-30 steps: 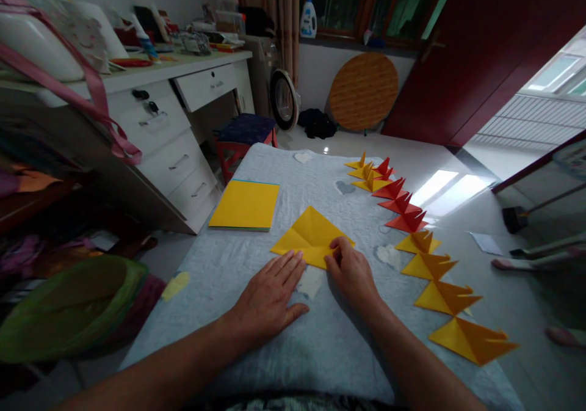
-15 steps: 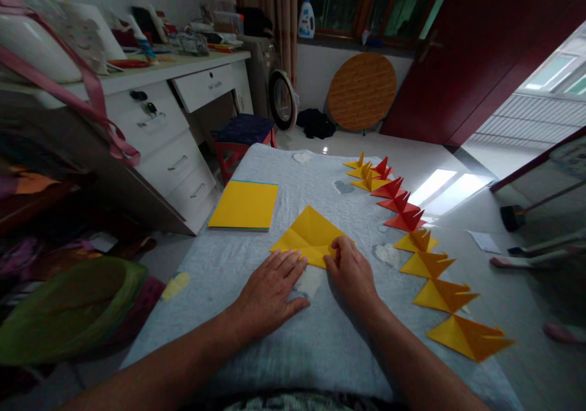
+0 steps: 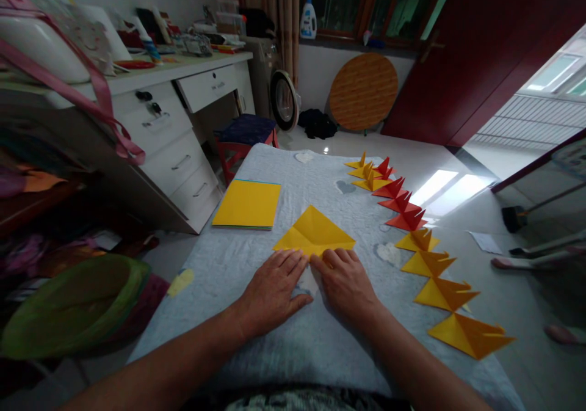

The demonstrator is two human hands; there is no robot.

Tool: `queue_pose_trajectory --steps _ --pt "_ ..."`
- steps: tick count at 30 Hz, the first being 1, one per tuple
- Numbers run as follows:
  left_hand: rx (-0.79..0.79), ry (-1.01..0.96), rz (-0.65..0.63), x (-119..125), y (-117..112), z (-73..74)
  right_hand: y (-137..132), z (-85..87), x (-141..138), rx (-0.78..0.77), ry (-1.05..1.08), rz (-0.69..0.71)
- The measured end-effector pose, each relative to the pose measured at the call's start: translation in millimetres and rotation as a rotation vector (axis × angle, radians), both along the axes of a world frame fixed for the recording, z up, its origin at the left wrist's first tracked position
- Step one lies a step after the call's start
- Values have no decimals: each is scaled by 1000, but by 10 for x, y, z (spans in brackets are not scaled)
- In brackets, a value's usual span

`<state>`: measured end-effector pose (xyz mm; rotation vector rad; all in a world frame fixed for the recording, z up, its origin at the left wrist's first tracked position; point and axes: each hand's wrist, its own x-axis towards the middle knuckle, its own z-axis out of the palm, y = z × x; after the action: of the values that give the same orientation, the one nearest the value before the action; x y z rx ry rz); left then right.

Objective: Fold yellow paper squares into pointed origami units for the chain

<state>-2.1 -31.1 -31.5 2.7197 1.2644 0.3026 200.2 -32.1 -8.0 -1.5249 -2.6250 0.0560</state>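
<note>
A yellow sheet of origami paper (image 3: 315, 228) lies in front of me, its far corner pointing away and its near edge folded. Faint crease lines cross it. My left hand (image 3: 277, 286) rests flat with fingers stretched out, the fingertips on the paper's near left edge. On the near right edge, my right hand (image 3: 345, 283) presses down with curled fingers, its thumb side close to the left fingertips. Both hands cover part of the near fold. Left of the sheet sits a stack of square paper (image 3: 247, 204), yellow on top.
Folded yellow paper pieces (image 3: 453, 292) and red ones (image 3: 405, 218) stand in rows along the right side of the cloth-covered table (image 3: 220, 264). A green-lined bin (image 3: 77, 307) is at lower left, a white desk (image 3: 160, 130) beyond it, a stool (image 3: 245, 131) past the table.
My right hand has shifted left from the paper's right side to the near edge beside my left hand, uncovering the right corner, which now lies flat. The left hand stays put.
</note>
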Motion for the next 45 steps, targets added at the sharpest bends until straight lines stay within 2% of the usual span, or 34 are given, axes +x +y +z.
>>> queue_pose_trajectory --steps 5,15,30,33,35,40,42,45 --pt "58 2 61 -14 -17 5 -88 96 -119 -2 -39 -36" --pt "119 79 172 -35 -95 143 -141 53 -105 -17 -36 -57" --pt "129 132 256 -40 -98 165 -429 -168 365 87 50 -122" --pt "138 119 289 -45 -108 159 -445 -156 418 104 71 -137" --pt "138 124 302 -44 -105 171 -410 -83 423 69 76 -153" --pt "78 197 315 -52 -24 298 -149 190 364 -156 95 -227" --pt "48 210 298 -52 30 366 -21 224 327 -113 131 -279" --pt "-1 146 253 -11 113 438 124 150 266 -38 144 -364"
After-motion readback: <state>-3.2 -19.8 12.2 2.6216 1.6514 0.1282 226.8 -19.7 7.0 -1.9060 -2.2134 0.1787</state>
